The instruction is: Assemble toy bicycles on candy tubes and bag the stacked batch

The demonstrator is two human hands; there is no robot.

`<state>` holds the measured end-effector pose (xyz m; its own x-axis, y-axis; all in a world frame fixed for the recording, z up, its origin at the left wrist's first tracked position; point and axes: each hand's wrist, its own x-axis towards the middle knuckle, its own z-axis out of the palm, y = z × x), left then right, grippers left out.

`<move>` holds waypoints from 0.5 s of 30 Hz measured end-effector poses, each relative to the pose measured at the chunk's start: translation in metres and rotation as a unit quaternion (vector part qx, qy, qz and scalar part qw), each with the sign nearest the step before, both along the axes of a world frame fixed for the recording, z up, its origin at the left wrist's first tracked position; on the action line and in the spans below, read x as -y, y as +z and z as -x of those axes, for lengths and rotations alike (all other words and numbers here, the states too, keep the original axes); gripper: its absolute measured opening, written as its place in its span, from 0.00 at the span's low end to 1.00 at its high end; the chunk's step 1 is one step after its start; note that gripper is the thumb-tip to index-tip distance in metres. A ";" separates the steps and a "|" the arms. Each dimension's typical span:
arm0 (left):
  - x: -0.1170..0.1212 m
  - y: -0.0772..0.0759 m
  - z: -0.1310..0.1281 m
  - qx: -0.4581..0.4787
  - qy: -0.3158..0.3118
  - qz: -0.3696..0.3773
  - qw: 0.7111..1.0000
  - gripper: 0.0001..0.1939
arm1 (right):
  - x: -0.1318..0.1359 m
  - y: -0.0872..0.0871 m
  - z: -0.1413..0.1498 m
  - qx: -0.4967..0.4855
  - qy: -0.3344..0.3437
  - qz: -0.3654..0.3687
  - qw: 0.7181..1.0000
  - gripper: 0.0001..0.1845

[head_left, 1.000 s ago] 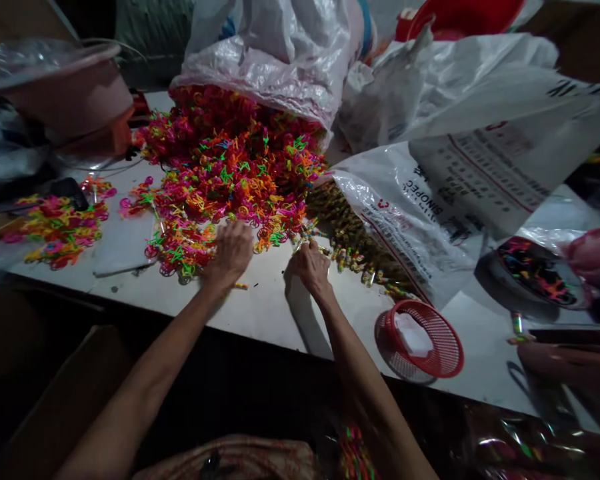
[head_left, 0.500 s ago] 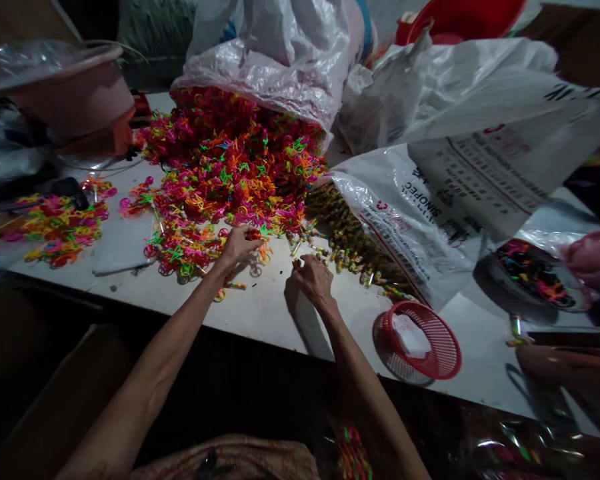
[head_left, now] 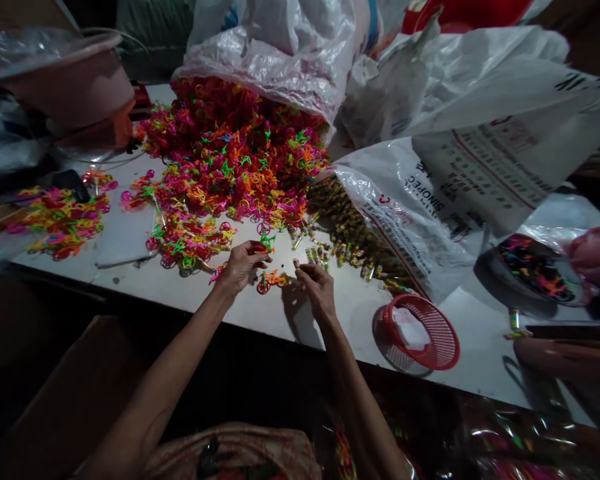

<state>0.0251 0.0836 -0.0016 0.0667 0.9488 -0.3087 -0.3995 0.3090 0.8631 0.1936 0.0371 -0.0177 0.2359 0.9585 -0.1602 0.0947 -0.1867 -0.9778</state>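
My left hand (head_left: 245,265) pinches a small plastic toy with a green top (head_left: 267,240) and reddish parts near the fingers. My right hand (head_left: 316,285) grips a short candy-filled tube (head_left: 296,264) between thumb and fingertips, its end pointing up. The two hands are apart, facing each other above the white table. Between them on the tabletop lies an orange and red toy with a wheel shape (head_left: 270,281). Beyond my left hand spreads a large heap of bright plastic toys (head_left: 230,163). Several similar tubes (head_left: 319,257) lie just behind my right hand.
A white sack (head_left: 280,60) opens over the toy heap. Another printed sack (head_left: 420,200) spills a pile of tubes (head_left: 350,223). A red mesh basket (head_left: 443,343) holds white paper at the front right. A pink basin (head_left: 80,87) stands at the back left.
My left hand has drawn slightly nearer, and an orange and red toy now lies on the table between the hands. My right hand has turned, showing the tube's end more clearly.
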 end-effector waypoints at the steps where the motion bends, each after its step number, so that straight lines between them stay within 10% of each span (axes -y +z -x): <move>1: 0.006 0.000 0.000 0.005 -0.010 0.006 1.000 0.18 | 0.003 0.002 0.000 -0.061 0.000 0.003 0.998 0.14; 6: 0.034 0.001 -0.004 0.017 -0.086 0.040 0.995 0.19 | 0.011 0.014 0.009 -0.179 0.003 0.006 0.984 0.15; 15: 0.046 0.000 -0.013 0.005 -0.026 0.036 0.999 0.17 | 0.026 0.023 0.020 -0.128 0.118 0.013 0.985 0.17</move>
